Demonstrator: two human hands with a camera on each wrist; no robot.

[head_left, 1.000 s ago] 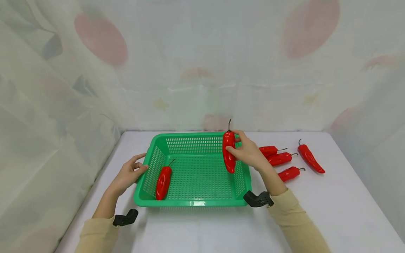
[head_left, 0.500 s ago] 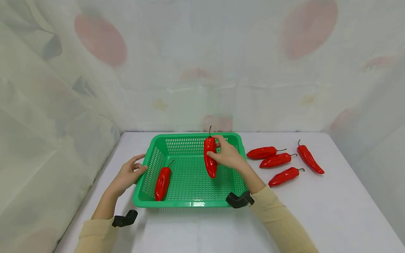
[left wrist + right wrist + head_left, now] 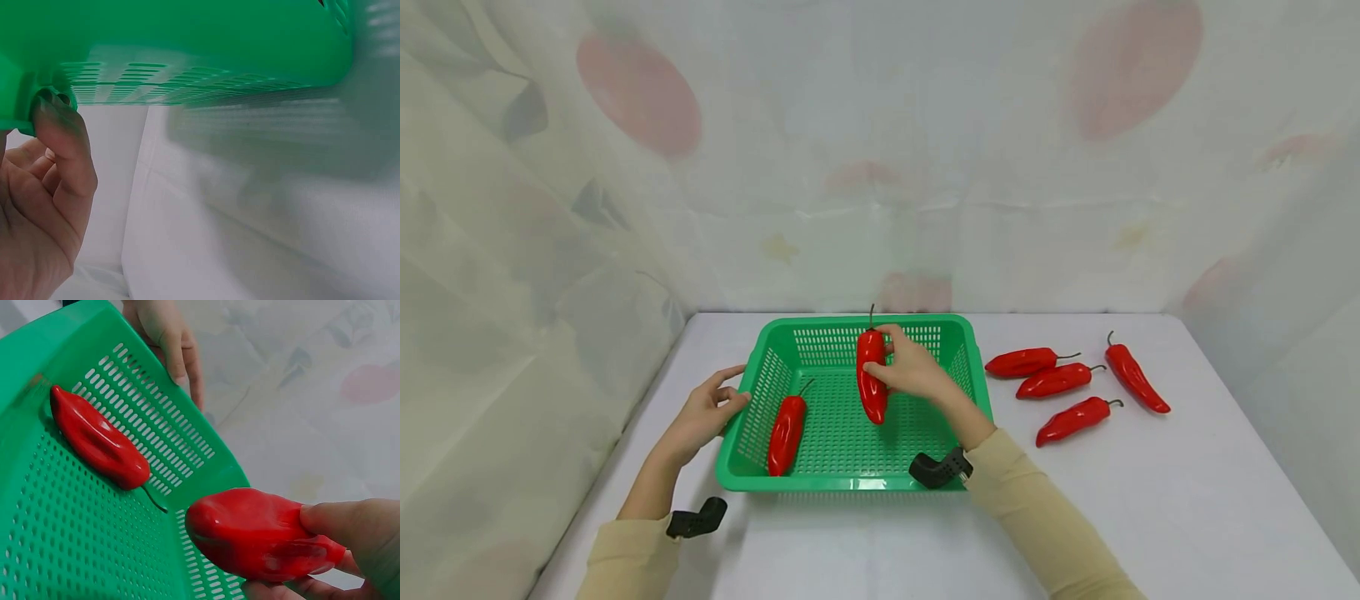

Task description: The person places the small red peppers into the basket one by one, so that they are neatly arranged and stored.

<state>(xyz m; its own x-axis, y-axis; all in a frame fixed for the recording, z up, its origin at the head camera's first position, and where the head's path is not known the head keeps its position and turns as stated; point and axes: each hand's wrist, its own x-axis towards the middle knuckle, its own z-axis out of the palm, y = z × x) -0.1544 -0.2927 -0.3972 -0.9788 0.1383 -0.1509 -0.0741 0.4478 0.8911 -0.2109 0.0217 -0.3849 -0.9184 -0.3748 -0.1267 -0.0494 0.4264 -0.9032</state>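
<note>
Head view shows six red peppers, one green basket and two hands. The right hand (image 3: pixel 912 364) pinches one pepper, the held pepper (image 3: pixel 868 352), over the basket (image 3: pixel 797 483), with its stem up and its tip down. The left hand (image 3: pixel 703 417) grips the basket's left rim. One more pepper, the lying pepper (image 3: pixel 786 436), is inside the basket, by the left wall. Four others lie on the white table (image 3: pixel 1195 508), to the right: the first pepper (image 3: pixel 1021 362) and the second pepper (image 3: pixel 1054 381) close together, the third pepper (image 3: pixel 1073 419) nearer the person, the fourth pepper (image 3: pixel 1129 377) farthest right. Only this view shows those four. It also shows two tan sleeves (image 3: pixel 1033 517) and two black gadgets (image 3: pixel 697 518), one at each wrist.

Left wrist view shows what the others hide: a fingertip tucked under the rim, and the basket's shadow. Right wrist view shows the held pepper's tip up close, plus the long slots in the basket wall.
</note>
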